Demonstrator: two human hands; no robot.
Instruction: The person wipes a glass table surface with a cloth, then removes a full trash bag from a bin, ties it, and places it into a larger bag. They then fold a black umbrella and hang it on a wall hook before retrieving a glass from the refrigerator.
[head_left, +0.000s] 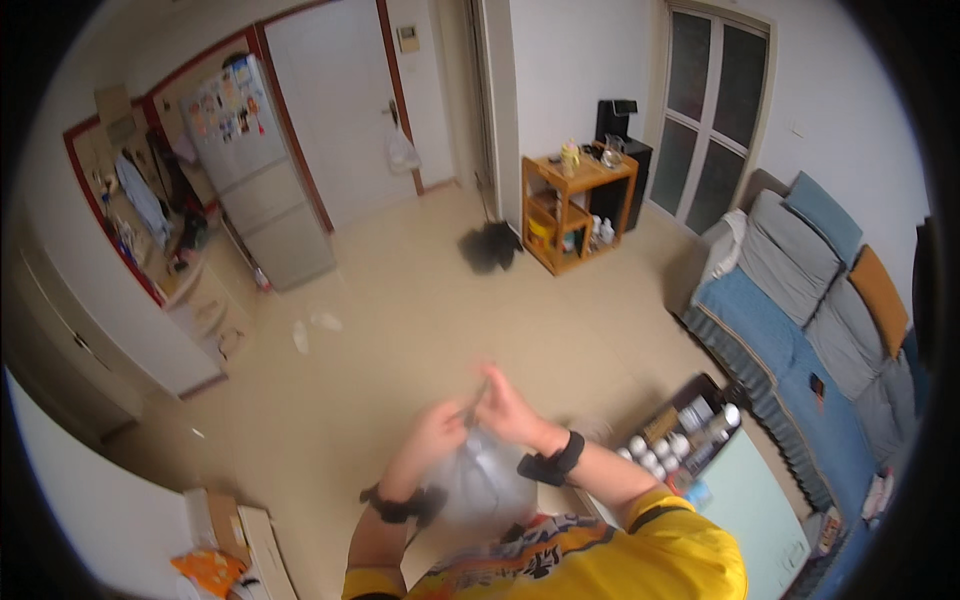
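Note:
A pale translucent plastic bag hangs in front of my body, bulging below my hands. My left hand pinches the gathered top of the bag from the left side. Close beside it, my right hand grips the same twisted top, with its thumb and fingers raised. Motion blur hides the exact finger positions. What the bag holds cannot be made out. Both wrists wear dark straps.
At right stands a pale green-topped table beside a dark tray of white-capped bottles. A blue-grey sofa runs behind it. Ahead are a wooden cart, a black bag-like object and a refrigerator. Cardboard boxes sit lower left.

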